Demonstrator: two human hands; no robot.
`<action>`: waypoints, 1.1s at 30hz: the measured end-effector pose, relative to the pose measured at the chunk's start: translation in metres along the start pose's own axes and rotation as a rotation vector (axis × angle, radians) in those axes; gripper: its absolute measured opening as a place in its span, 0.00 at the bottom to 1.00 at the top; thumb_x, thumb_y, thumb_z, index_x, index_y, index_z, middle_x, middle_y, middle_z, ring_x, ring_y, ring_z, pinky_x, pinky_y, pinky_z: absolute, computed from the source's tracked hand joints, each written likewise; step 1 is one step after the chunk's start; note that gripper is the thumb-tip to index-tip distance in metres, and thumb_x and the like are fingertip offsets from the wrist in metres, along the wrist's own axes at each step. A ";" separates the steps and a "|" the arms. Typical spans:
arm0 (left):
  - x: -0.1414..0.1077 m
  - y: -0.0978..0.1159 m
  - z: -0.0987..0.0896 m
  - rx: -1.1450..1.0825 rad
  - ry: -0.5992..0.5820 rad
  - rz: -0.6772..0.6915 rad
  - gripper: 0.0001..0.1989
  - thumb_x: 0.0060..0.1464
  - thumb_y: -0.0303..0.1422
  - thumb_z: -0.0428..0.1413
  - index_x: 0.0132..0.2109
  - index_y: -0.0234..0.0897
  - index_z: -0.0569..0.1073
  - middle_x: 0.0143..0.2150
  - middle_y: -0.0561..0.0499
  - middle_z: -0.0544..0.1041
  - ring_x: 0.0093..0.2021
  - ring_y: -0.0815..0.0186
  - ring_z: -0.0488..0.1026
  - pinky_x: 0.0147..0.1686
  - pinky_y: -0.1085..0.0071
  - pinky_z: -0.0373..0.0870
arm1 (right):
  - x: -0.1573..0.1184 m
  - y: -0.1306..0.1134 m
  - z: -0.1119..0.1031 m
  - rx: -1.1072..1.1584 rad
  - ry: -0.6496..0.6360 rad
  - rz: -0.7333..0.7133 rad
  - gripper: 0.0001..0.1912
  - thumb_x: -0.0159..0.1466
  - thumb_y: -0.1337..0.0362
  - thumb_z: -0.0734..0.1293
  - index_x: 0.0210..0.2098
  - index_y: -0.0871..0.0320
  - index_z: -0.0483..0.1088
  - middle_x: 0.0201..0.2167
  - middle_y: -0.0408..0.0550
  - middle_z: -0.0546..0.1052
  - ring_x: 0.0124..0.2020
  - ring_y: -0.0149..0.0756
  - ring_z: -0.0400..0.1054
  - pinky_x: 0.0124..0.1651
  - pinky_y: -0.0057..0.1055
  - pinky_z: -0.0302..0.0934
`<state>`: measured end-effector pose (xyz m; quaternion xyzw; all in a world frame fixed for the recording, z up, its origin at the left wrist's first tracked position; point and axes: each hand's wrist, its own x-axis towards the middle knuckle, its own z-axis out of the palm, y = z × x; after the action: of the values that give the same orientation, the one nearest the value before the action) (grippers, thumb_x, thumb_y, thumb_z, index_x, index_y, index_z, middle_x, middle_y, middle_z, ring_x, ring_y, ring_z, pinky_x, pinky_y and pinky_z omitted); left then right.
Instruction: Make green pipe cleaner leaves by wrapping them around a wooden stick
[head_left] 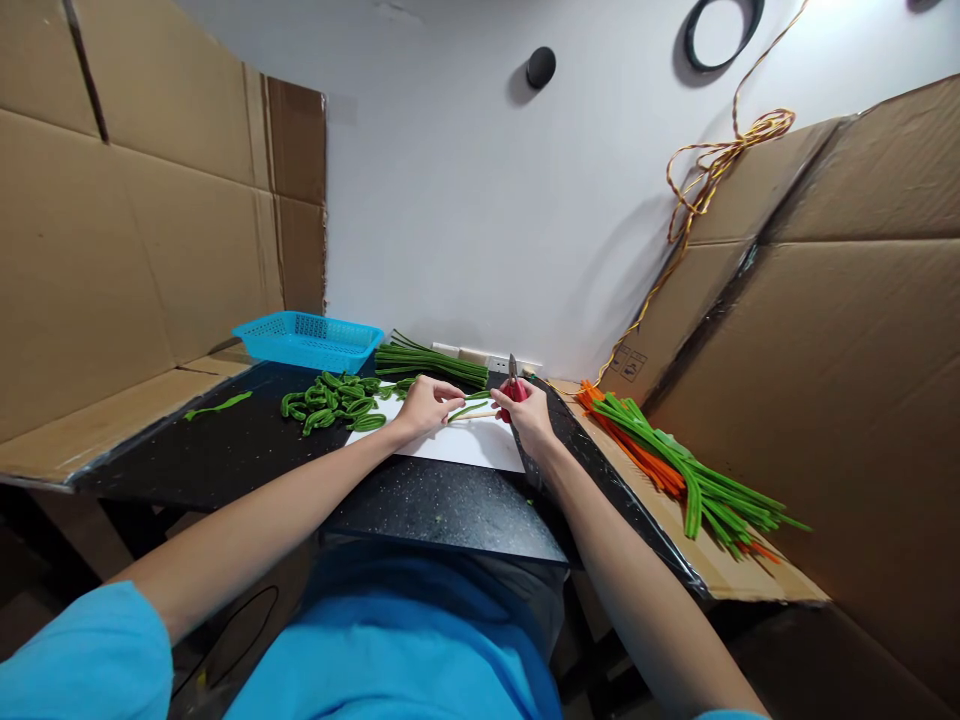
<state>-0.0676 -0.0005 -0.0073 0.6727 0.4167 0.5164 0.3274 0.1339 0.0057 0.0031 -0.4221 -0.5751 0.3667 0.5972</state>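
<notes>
Over a white sheet on the dark table, my left hand pinches a thin green stem. My right hand is closed around red-handled scissors or pliers, whose metal tip points up and away from me. The green piece stretches between the two hands, near a pale thin stick above the sheet. Left of the sheet lies a pile of looped green pieces. Behind my hands is a bundle of long dark green stems.
A blue perforated basket stands at the back left. Bright green stems and orange stems lie on cardboard at the right. A flat green piece is at the far left. Cardboard walls flank the table; a twisted cord hangs at right.
</notes>
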 end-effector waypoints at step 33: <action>0.001 0.004 0.000 -0.075 0.092 -0.019 0.04 0.51 0.26 0.64 0.35 0.29 0.83 0.33 0.43 0.85 0.15 0.74 0.68 0.18 0.74 0.67 | 0.000 0.006 0.001 0.168 -0.015 0.011 0.24 0.43 0.55 0.83 0.27 0.58 0.68 0.22 0.43 0.74 0.23 0.34 0.70 0.29 0.31 0.67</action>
<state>-0.0666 -0.0009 -0.0034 0.6316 0.4182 0.5588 0.3376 0.1330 0.0084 -0.0023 -0.3708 -0.5444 0.4199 0.6243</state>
